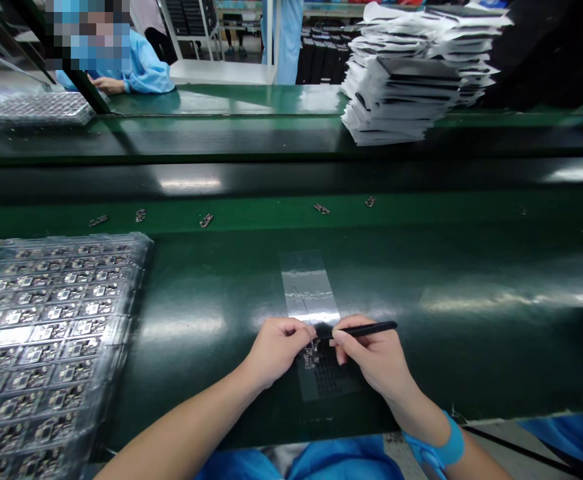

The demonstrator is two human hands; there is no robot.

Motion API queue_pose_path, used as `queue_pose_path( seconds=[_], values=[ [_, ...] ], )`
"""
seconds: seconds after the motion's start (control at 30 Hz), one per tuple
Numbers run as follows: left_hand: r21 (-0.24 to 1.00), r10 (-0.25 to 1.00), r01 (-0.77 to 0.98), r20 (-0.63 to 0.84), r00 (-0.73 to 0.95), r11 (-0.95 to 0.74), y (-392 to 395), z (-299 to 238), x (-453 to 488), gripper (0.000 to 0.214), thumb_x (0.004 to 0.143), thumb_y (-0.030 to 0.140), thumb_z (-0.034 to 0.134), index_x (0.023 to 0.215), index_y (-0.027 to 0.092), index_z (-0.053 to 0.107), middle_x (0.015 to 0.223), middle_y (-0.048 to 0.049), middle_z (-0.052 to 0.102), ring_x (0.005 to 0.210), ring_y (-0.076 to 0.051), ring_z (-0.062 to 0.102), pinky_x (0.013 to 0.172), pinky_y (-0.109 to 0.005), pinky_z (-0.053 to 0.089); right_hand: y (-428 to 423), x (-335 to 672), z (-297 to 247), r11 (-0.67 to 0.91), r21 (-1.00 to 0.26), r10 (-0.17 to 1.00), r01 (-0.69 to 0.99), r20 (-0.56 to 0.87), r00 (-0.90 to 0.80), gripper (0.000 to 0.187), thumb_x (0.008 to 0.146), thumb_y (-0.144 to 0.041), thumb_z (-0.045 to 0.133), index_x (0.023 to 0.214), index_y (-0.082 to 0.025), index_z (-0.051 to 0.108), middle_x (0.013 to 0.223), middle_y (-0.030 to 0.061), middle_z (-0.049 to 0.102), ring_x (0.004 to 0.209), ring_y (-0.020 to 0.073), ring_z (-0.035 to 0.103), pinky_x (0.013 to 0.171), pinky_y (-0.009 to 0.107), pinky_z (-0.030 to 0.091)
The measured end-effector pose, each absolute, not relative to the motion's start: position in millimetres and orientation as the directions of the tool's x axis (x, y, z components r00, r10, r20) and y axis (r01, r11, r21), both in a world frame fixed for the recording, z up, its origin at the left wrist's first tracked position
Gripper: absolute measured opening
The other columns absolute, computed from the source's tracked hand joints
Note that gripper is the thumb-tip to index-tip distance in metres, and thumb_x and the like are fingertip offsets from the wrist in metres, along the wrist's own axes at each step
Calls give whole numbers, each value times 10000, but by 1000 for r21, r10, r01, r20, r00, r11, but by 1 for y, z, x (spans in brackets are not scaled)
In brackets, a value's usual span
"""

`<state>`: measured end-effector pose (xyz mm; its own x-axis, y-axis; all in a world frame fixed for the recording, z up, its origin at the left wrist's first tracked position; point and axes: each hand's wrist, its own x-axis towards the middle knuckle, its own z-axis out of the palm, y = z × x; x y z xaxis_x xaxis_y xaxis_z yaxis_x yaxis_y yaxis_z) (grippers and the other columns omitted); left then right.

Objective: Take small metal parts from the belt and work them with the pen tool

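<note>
My right hand (371, 353) is shut on a slim black pen or stylus (366, 329), whose tip is hidden under my fingers. My left hand (276, 350) curls its fingertips over a small circuit board (311, 355) lying on a transparent film strip (307, 287). The strip runs away from me across the green mat (211, 327). Beneath my hands, a darker patch of film (328, 377) carries a dotted black pattern. Whether my left hand grips the board or only rests on it is hidden.
A transparent tray (46, 333) of circuit boards sits at my left. Several small boards lie on a green belt (271, 213) beyond the mat. Stacked white packets (401, 80) stand farther back. A co-worker in blue (141, 70) sits across the line.
</note>
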<state>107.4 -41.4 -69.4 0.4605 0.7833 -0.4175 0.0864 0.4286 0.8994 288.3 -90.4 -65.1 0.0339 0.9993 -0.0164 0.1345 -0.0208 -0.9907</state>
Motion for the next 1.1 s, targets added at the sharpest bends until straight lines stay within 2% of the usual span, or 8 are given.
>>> queue_pose_path(
  seconds=[0.27, 0.37, 0.5, 0.63, 0.7, 0.83, 1.0, 1.1],
  values=[
    [902, 789, 96, -417, 451, 422, -42, -70, 107, 246, 790, 342, 631, 671, 141, 708, 678, -19, 660, 675, -156, 563, 662, -259, 432, -92, 285, -61, -15, -977, 998, 214, -3, 57, 163, 882, -311, 616, 802, -175, 659, 562, 2, 630, 477, 160, 612, 488, 259, 513],
    [899, 789, 95, -422, 447, 427, -42, -70, 107, 240, 788, 333, 637, 664, 140, 707, 673, -18, 661, 680, -156, 568, 664, -260, 436, -94, 283, -60, 32, -953, 995, 302, 59, 80, 121, 865, -283, 624, 806, -187, 667, 561, 0, 630, 507, 175, 616, 524, 283, 520],
    [899, 787, 82, -419, 453, 431, -41, -68, 107, 218, 792, 318, 628, 689, 146, 713, 737, -28, 690, 728, -168, 596, 698, -267, 453, -96, 283, -61, 116, -915, 987, 386, 150, 60, 94, 864, -242, 625, 792, -204, 673, 665, 29, 663, 601, 197, 627, 611, 322, 527],
    [916, 795, 119, -393, 463, 383, -40, -68, 107, 243, 817, 332, 598, 703, 144, 701, 749, -39, 692, 738, -173, 603, 710, -271, 456, -96, 285, -64, 203, -916, 964, 345, 248, 93, 133, 922, -252, 550, 851, -208, 654, 844, 73, 677, 790, 239, 637, 734, 378, 518],
    [928, 803, 155, -371, 467, 339, -40, -69, 107, 276, 838, 364, 579, 713, 141, 682, 731, -37, 676, 710, -162, 587, 681, -261, 447, -96, 286, -66, 220, -917, 960, 334, 263, 92, 200, 958, -272, 485, 827, -202, 618, 855, 77, 655, 816, 238, 619, 759, 380, 495],
    [949, 785, 156, -315, 534, 275, -41, -70, 106, 326, 877, 416, 538, 719, 145, 629, 702, -22, 636, 667, -139, 555, 640, -243, 427, -93, 284, -67, 74, -932, 996, 355, 53, -70, 301, 976, -321, 447, 706, -204, 508, 611, -14, 505, 565, 155, 504, 567, 267, 416],
    [952, 756, 115, -295, 585, 283, -41, -66, 106, 314, 879, 399, 556, 721, 137, 628, 702, -17, 620, 671, -125, 542, 649, -236, 424, -89, 278, -70, -37, -949, 984, 313, -89, -154, 294, 926, -362, 545, 688, -196, 491, 620, -26, 521, 577, 144, 500, 557, 237, 396],
    [927, 719, 60, -327, 613, 370, -41, -63, 107, 338, 865, 423, 576, 696, 131, 609, 676, -19, 617, 645, -121, 555, 635, -241, 438, -89, 278, -76, -102, -966, 975, 237, -144, -170, 314, 924, -408, 556, 700, -195, 497, 607, -25, 530, 546, 136, 482, 530, 233, 383]
  ],
)
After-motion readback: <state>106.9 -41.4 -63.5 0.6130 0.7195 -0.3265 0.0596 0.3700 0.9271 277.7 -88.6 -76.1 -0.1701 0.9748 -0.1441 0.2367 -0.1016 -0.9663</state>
